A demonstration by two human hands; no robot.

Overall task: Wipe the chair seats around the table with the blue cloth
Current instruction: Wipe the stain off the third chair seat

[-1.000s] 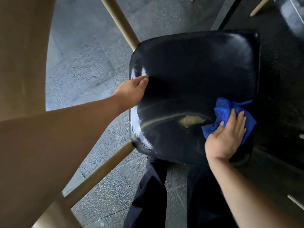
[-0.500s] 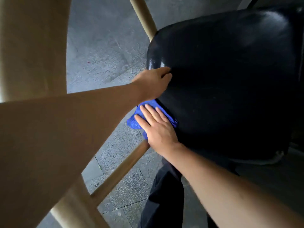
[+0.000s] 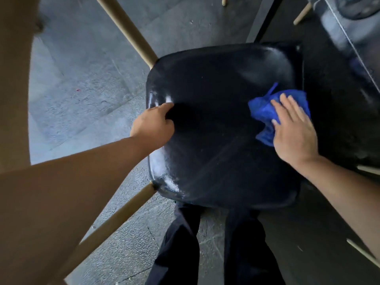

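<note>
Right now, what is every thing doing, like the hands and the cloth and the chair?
blue cloth: bunched up, flat on the seat near its right edge, under the right hand.
right hand: fingers straight, pressing the cloth down.
left hand: fingers curled over the seat's left edge, holding it.
chair seat: black, shiny, with faint streaks.
wooden chair legs: splayed out on the grey floor.
</note>
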